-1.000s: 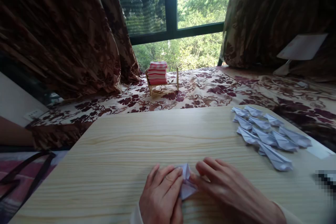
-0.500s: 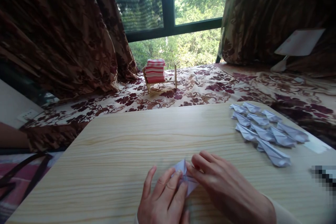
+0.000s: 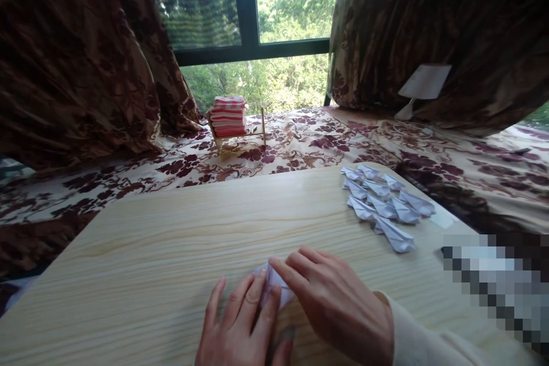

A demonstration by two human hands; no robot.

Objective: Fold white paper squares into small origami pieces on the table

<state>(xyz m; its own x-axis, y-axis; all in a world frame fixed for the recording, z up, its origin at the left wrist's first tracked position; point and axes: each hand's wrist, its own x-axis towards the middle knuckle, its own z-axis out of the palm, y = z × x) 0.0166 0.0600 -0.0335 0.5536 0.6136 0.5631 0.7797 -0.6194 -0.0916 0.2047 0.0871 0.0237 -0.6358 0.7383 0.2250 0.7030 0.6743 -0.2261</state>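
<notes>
A small piece of folded white paper (image 3: 278, 293) lies on the wooden table in front of me, partly covered by my fingers. My left hand (image 3: 242, 320) rests on its left part with fingers spread and fairly flat, pressing it down; the thumb is apart from the paper. From the other side comes my right hand (image 3: 338, 300), its fingers bent together and the index fingertip at the paper's upper point. The right thumb is hidden, but the hand appears to grip the paper's right edge. Several folded white paper pieces (image 3: 380, 201) sit in rows at the table's far right corner.
The pale wooden table (image 3: 171, 229) ends at a floral cloth (image 3: 291, 148). Beyond it stand a small wooden rack (image 3: 242, 134) with stacked red-and-white cloths (image 3: 229, 116) and a white lamp (image 3: 426, 81). A pixelated object (image 3: 493, 280) lies at the right edge.
The view has turned to the right, so everything sits further left. My right index finger has moved up to the paper's top point, and my left fingers still press the paper.
</notes>
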